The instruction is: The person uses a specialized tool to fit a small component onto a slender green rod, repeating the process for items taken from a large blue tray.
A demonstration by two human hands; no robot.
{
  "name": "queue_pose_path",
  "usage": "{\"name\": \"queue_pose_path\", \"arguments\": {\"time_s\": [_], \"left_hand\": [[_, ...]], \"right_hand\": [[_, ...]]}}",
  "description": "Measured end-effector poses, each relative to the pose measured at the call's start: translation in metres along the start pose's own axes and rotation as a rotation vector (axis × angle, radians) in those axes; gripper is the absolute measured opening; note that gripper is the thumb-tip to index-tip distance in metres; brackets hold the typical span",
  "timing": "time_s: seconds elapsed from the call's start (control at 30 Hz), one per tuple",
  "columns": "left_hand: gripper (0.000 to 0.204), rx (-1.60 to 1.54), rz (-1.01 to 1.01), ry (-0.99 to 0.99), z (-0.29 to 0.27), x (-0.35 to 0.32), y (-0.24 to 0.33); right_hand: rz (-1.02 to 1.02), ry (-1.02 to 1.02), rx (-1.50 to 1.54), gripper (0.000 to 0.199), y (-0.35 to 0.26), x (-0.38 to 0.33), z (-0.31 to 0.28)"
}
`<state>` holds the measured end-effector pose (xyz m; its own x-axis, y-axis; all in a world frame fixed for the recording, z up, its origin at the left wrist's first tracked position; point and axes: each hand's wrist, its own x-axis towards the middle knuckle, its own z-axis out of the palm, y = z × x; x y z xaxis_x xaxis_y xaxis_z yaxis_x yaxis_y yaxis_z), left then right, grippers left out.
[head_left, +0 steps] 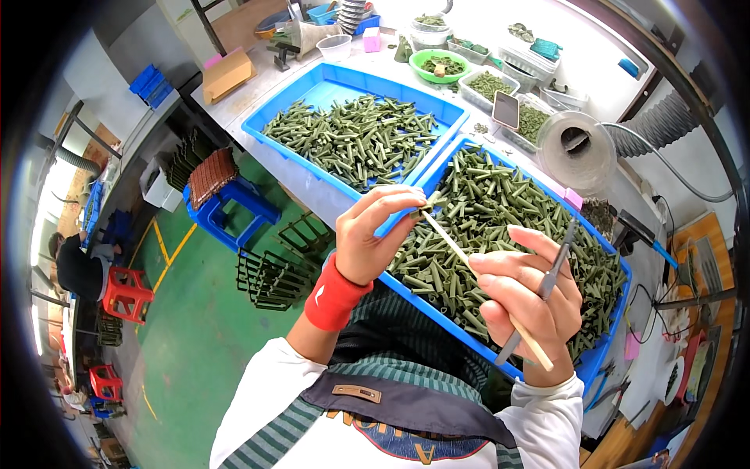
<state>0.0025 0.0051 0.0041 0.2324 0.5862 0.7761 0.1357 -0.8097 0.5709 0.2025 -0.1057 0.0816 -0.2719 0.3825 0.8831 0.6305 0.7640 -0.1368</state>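
My left hand (pixel 367 238), with a red wristband (pixel 334 297), pinches a small green piece (pixel 427 206) between thumb and fingertips. The tip of a slim wooden stick (pixel 451 245) meets that piece; whether it goes inside I cannot tell. My right hand (pixel 535 301) grips the stick, and a metal knife-like tool (pixel 563 256) is also tucked between its fingers. Both hands hover over a near blue tray (pixel 428 311) heaped with short green rolled tubes (pixel 500 195). Farther left, a second blue tray (pixel 328 94) holds more green tubes (pixel 351 137).
Behind the trays stand a green bowl (pixel 422 59), plastic tubs (pixel 490 82) and a phone (pixel 506 110). A clear suction hood (pixel 566 160) with a grey hose (pixel 656 129) is at right. On the left floor are a blue stool (pixel 234 215) and dark racks (pixel 269 277); a person (pixel 78 266) sits far left.
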Motion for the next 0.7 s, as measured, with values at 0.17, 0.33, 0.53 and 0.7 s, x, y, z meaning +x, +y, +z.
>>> {"name": "queue_pose_path", "arguments": {"time_s": [0.17,0.33,0.53,0.7], "left_hand": [[0.032,0.141,0.131,-0.047,-0.001,0.006,0.004],[0.032,0.22,0.184,-0.058,-0.003,0.009,0.008],[0.035,0.213,0.095,-0.048,-0.007,0.005,0.004],[0.032,0.197,0.181,-0.059,-0.004,0.01,0.009]], "right_hand": [[-0.033,-0.116,-0.07,0.022,0.002,0.003,0.01],[-0.017,-0.117,-0.134,0.02,0.004,0.004,0.013],[-0.011,-0.031,-0.085,0.018,-0.001,0.004,0.003],[-0.021,-0.085,-0.208,0.018,0.008,0.004,0.015]]}}
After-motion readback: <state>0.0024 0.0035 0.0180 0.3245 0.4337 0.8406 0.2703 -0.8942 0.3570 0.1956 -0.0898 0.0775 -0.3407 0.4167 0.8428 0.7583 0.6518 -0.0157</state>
